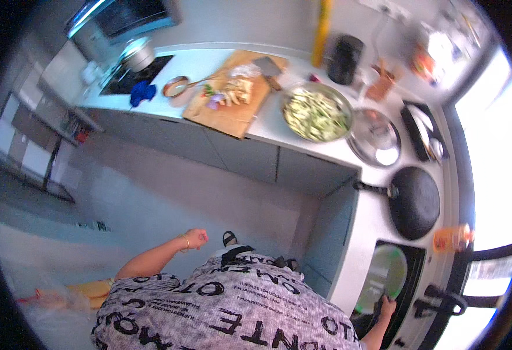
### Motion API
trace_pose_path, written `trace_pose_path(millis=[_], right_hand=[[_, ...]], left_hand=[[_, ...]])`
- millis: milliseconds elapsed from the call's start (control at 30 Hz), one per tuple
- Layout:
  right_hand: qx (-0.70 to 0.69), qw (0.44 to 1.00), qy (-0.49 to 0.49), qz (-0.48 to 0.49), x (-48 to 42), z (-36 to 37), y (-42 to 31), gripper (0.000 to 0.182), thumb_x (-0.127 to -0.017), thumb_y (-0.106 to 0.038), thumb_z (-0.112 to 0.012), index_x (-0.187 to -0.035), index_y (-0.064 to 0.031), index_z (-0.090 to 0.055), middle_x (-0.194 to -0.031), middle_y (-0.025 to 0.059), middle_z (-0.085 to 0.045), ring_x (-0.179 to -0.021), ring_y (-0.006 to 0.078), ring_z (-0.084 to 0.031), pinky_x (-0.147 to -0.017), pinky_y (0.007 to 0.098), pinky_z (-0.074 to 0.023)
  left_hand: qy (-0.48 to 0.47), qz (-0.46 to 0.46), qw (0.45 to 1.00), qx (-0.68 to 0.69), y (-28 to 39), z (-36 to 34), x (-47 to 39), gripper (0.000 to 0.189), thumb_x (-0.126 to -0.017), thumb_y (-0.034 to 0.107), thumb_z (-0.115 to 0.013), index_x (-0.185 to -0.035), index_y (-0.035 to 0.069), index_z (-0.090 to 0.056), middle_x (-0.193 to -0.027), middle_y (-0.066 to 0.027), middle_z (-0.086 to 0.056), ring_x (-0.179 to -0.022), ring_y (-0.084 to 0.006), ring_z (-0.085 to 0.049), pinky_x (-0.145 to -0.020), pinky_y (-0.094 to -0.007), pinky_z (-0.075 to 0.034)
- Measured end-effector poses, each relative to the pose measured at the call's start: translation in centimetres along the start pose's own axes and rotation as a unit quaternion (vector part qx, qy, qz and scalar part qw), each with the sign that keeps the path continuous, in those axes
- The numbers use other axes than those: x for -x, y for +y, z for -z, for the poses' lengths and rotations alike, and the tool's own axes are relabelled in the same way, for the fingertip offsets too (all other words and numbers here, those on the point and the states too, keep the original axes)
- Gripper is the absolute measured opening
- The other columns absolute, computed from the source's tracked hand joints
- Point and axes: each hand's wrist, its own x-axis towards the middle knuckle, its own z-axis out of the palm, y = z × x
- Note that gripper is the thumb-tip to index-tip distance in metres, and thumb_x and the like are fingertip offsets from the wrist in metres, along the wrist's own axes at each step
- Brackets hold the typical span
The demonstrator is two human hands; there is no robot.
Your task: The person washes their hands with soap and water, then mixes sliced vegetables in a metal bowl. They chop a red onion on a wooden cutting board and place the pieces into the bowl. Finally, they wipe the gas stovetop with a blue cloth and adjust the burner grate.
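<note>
My left hand [197,238], with a bracelet at the wrist, hangs over the floor with its fingers curled and nothing seen in it. At the lower right my right hand [386,306] is closed around a dark handle [378,306] over the black sink [413,262]. A round, green-rimmed basin or colander [382,273] lies in the sink just beyond that hand. What the dark handle belongs to is blurred.
Along the counter are a wooden cutting board [238,124] with chopped food and a cleaver [267,66], a steel bowl of sliced vegetables [317,116], a glass lid [375,136], a black wok [414,203], an orange-labelled bottle [452,238] and a pot [138,56] on the cooktop.
</note>
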Motion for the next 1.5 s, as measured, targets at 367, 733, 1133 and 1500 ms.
trace_pose_path(millis=[367, 733, 1133, 1500], right_hand=[[-0.496, 0.82, -0.278, -0.069, 5.5, -18.3, -39.3, 0.025, -0.093, -0.026, -0.059, -0.104, -0.0038, -0.062, -0.088, 0.0068, -0.063, -0.076, 0.0166, -0.059, -0.065, 0.0272, -0.0506], [-0.289, 0.791, -0.539, 0.035, 18.7, -49.9, -74.8, 0.037, -0.095, -0.034, -0.055, -0.11, 0.0006, -0.058, -0.091, 0.0099, -0.067, -0.078, 0.0187, -0.066, -0.063, 0.0298, -0.0564], [-0.221, 0.601, -0.767, -0.041, 31.9, -79.0, -94.7, 0.042, -0.097, -0.031, -0.05, -0.122, 0.0035, -0.05, -0.103, 0.0144, -0.065, -0.083, 0.0207, -0.065, -0.066, 0.0297, -0.0555], [-0.098, 0.575, -0.812, 0.025, 46.3, -100.1, -108.9, 0.034, -0.096, -0.027, -0.051, -0.107, 0.0044, -0.057, -0.09, 0.0131, -0.066, -0.077, 0.0197, -0.066, -0.067, 0.0284, -0.0557]], left_hand=[[0.091, 0.254, 0.908, 0.322, -25.6, 2.9, 6.6, 0.017, -0.086, 0.021, -0.06, -0.081, 0.004, -0.061, -0.063, -0.0083, -0.063, -0.056, -0.0189, -0.066, -0.046, -0.0343, -0.052], [0.228, 0.151, 0.787, 0.553, -27.6, 8.3, 8.7, 0.009, -0.084, 0.011, -0.063, -0.091, 0.005, -0.062, -0.068, -0.0043, -0.061, -0.057, -0.0139, -0.061, -0.051, -0.0291, -0.053], [0.348, 0.336, 0.661, 0.574, -35.5, 14.3, 9.4, 0.008, -0.084, 0.008, -0.06, -0.091, 0.007, -0.059, -0.069, -0.0082, -0.059, -0.054, -0.0195, -0.061, -0.049, -0.0346, -0.055], [0.351, 0.355, 0.542, 0.676, -41.9, 10.6, 9.1, 0.011, -0.082, 0.009, -0.063, -0.092, 0.008, -0.058, -0.068, -0.01, -0.059, -0.056, -0.025, -0.061, -0.046, -0.0415, -0.052]])
